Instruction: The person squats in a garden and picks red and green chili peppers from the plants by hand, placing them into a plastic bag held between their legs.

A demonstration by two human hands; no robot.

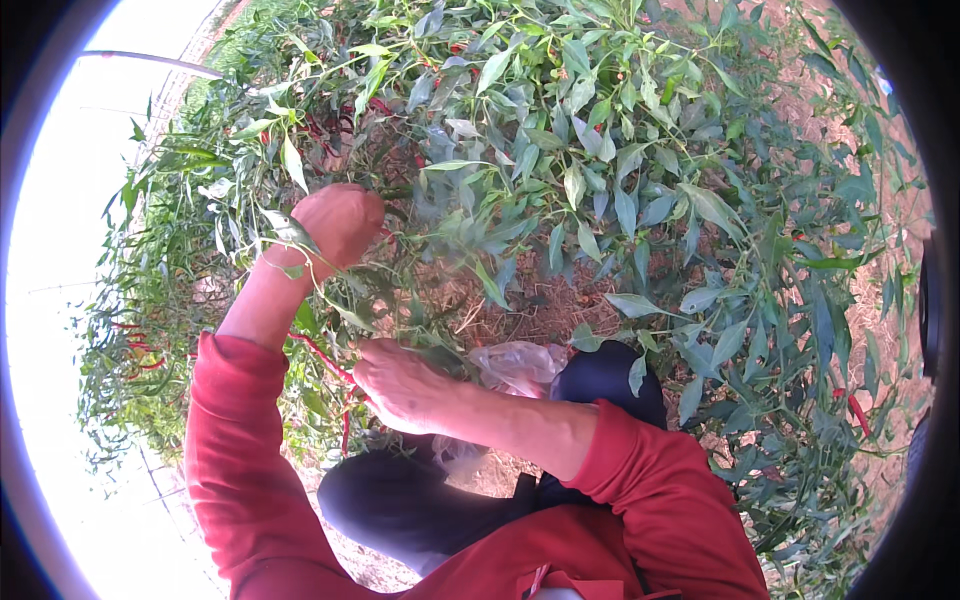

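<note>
My right hand [401,386] is closed around several long red chili peppers [326,356], which stick out from its left side. Higher up, my left hand [341,221] reaches in among the stems of a chili pepper plant [487,157]. Its fingers are curled and mostly hidden, so what they grip does not show. A bit of red shows just right of that hand. A leafy stem [319,285] crosses in front of my left wrist. Between my knees a clear plastic bag [517,366] lies partly behind my right forearm.
Dense pepper foliage fills the far side and the right. Other red peppers [142,352] hang at the left, and one red pepper [857,415] hangs at the far right. Dry straw-covered soil [555,300] shows under the plants. My dark-clothed knees [611,379] are close below my hands.
</note>
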